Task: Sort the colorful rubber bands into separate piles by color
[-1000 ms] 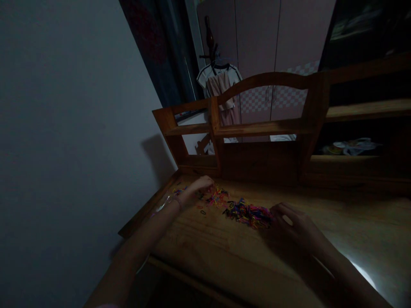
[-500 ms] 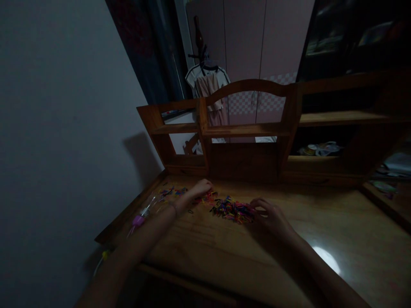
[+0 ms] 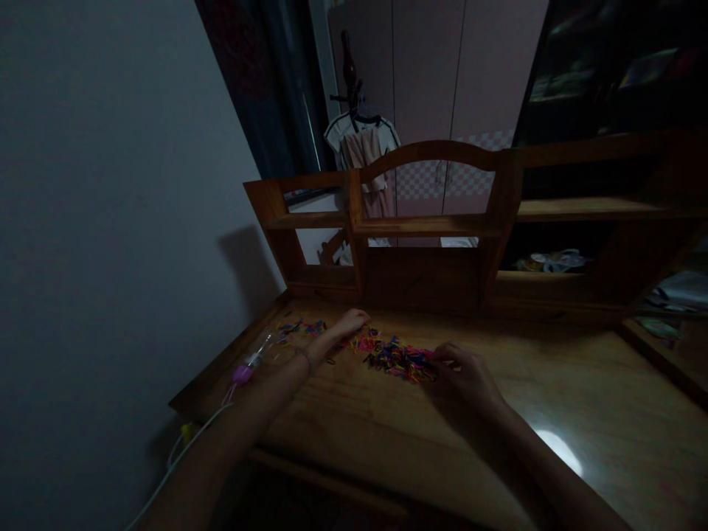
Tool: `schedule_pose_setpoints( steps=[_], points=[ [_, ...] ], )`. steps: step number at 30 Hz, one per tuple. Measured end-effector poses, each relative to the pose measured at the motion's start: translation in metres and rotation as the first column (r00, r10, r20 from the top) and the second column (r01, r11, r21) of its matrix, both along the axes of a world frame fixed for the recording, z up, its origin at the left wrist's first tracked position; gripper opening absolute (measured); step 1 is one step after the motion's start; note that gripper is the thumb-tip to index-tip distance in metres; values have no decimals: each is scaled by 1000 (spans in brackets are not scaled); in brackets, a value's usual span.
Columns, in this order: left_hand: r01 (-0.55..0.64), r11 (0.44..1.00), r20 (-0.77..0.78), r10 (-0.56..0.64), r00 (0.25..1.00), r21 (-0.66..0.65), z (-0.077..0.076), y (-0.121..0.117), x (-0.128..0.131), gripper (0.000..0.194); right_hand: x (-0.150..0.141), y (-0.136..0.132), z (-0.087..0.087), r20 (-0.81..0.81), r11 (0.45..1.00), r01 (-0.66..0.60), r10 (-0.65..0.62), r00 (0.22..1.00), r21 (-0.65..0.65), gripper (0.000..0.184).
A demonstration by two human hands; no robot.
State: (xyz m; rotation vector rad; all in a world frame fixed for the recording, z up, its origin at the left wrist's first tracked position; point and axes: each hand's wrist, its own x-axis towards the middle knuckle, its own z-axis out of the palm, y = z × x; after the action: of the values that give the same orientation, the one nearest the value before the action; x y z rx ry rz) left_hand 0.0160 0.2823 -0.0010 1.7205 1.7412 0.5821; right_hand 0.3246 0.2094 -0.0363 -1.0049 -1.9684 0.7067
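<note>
Small colourful loops that look like rubber bands lie heaped on the wooden desk. The main pile (image 3: 397, 359) is in front of my right hand (image 3: 464, 369), whose thumb and fingertips pinch pink and purple bands at its right edge. Beyond the pile to the left is my left hand (image 3: 352, 321), its fingers drawn together and pointing right. What it holds, if anything, is too small and dark to make out. A looser group of mostly red and yellow bands (image 3: 365, 343) lies just below its fingertips. More scattered bands (image 3: 302, 330) are left of my left wrist.
On the desk's left side lies a clear, purple-ended object (image 3: 242, 375) with a pale cord (image 3: 191, 446) running down past my left forearm. A wooden shelf unit (image 3: 425, 225) stands along the back. The wall (image 3: 110, 221) closes off the left.
My right fingers have closed together on bands at the pile's edge. My left hand has shifted slightly beside the red and yellow bands. The view has tilted a little.
</note>
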Motion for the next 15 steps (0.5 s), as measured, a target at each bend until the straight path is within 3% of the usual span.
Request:
schedule_pose_setpoints(
  steps=[5,8,11,15],
  points=[
    [64,998,32,-64,997,-2,-10,-9,28,27,3,1,1,6,997,71,-71,997,-15,16],
    [43,999,16,-43,999,14,-9,-13,23,25,4,1,0,16,997,77,-77,997,-22,17],
    [-41,998,-38,42,998,42,-1,-11,-5,24,3,0,0,36,998,55,-55,998,-9,20],
    [-213,971,-157,228,961,110,14,-5,-69,22,2,-3,3,40,1000,13,-14,999,23,25]
  ],
)
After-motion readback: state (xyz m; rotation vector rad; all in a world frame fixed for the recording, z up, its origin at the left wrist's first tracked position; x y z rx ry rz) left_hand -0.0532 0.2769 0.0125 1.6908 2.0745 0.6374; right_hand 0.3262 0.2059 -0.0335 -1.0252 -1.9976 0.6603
